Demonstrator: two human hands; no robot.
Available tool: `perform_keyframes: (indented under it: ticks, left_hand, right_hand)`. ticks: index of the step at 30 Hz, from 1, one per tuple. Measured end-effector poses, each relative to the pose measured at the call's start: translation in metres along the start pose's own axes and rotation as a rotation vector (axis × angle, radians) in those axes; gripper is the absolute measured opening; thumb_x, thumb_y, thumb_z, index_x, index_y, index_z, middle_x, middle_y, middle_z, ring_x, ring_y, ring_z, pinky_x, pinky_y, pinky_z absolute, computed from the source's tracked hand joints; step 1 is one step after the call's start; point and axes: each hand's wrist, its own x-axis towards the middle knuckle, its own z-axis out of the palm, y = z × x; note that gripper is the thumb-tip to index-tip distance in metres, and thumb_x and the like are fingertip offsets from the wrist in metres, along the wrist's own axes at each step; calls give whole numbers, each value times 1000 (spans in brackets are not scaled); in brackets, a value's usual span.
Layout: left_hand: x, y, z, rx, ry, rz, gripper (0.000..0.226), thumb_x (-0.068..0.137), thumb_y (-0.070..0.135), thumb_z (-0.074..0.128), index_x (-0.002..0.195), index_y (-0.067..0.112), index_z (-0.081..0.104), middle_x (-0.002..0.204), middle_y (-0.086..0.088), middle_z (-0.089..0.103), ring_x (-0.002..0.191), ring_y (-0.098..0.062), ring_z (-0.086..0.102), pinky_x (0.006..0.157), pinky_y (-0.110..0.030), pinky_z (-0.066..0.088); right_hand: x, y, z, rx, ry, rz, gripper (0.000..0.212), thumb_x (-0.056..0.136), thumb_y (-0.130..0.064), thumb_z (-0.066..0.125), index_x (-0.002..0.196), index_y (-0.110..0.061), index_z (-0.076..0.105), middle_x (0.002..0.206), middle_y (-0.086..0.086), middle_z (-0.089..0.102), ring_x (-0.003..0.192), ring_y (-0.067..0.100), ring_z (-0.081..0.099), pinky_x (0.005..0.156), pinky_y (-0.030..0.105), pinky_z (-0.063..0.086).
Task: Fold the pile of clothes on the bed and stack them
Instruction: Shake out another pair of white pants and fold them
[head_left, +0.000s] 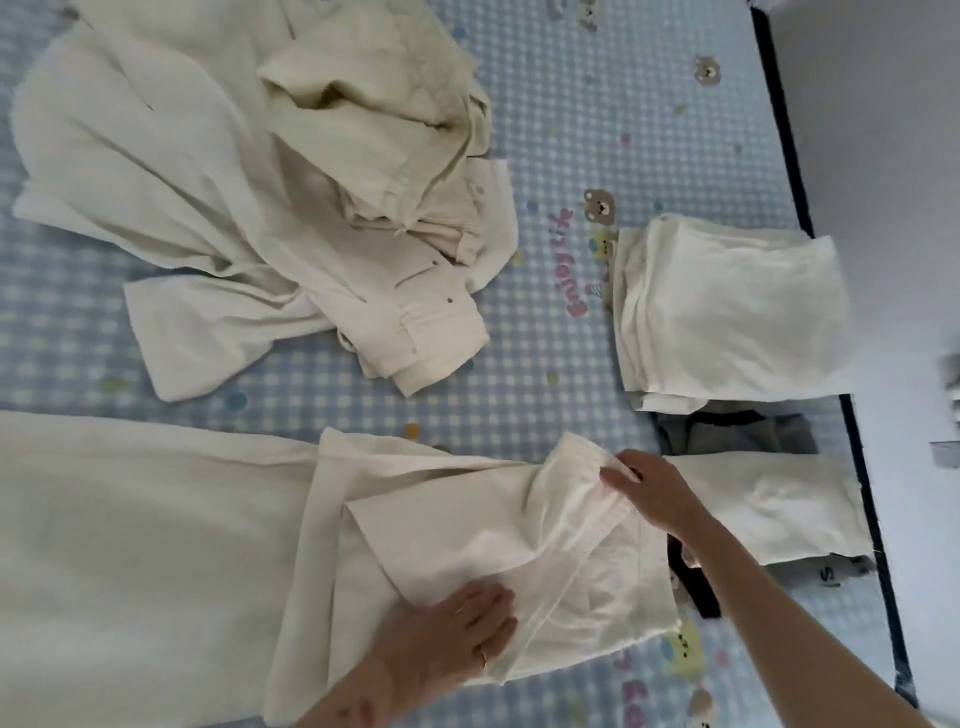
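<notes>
Cream cotton trousers (467, 530) lying lower centre of frame; left hand (457, 631) pressing flat, fingers straight, on the folded part; right hand (647, 486) pinching the elastic waistband at its upper right edge.

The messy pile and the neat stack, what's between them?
In the head view, only bare checked bedsheet with a teddy bear print and pink writing lies between the messy pile and the folded stack.

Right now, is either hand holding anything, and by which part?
Right hand pinches the cream trousers at the elastic waistband. Left hand holds nothing, pressing flat on the fabric.
</notes>
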Motion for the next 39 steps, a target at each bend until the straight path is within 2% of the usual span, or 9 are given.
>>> perform_keyframes:
  ticks: [4,7,12,16,21,26,31,35,39]
  left_hand:
    - [29,18,-35,-192,-96,-263,27,50,30,71,77,26,77,81,10,74,73,-4,70,65,-17,55]
    - [29,29,-88,-507,193,-609,38,40,18,80,77,25,76,75,15,71,62,-1,66,56,-13,51]
    - [-25,23,-187,-975,709,-1366,50,73,5,69,92,49,55,67,23,65,65,7,62,62,-3,42]
    - [-99,-9,-248,-1092,1106,-1551,17,70,26,63,80,40,65,62,2,69,61,-5,62,70,-28,48]
    - [-238,-45,-285,-960,1461,-1716,40,87,0,62,85,38,72,74,8,74,65,0,65,61,-26,57]
    - [-386,-67,-291,-808,1456,-2005,24,92,10,57,78,29,62,77,-1,68,75,-23,62,75,-47,52]
    - [-494,-101,-267,-776,1436,-2205,13,92,13,54,80,11,57,66,-10,58,54,-25,52,38,-30,41]
    - [-554,-133,-230,-896,1291,-2254,3,91,4,54,89,2,54,75,-17,61,68,-33,58,60,-39,46]
    - [-586,-163,-199,-1158,1217,-2165,22,87,-4,59,101,10,49,86,-14,64,74,-31,62,65,-41,51]
  right_hand:
    - [-14,-25,-21,114,8,-109,16,89,-24,63,81,-10,63,73,5,65,68,18,60,63,29,42]
    - [-30,-59,-36,353,42,-151,11,89,-18,64,98,-20,59,68,8,64,64,15,61,60,18,47]
    - [-53,-165,-58,632,-21,-320,20,96,-9,51,93,-15,70,85,7,66,84,18,66,67,26,58]
    - [-78,-288,-50,760,-242,-489,28,93,7,46,109,-7,64,99,16,69,105,25,67,91,32,54]
    - [-111,-465,30,579,-221,-732,17,82,3,67,91,-11,67,73,-1,74,73,10,69,70,18,50]
    - [-124,-601,159,400,-286,-828,17,82,-6,66,76,-21,68,64,-2,72,61,12,65,65,24,49]
    - [-115,-684,285,238,-284,-820,22,82,-12,67,67,-27,66,56,-6,66,63,17,66,70,36,52]
    - [-92,-727,364,105,-241,-790,8,84,-15,65,77,-20,67,64,-4,66,68,14,68,77,30,54]
    - [-52,-739,418,-149,-199,-723,12,88,-18,59,92,-12,68,85,8,73,86,22,68,83,29,49]
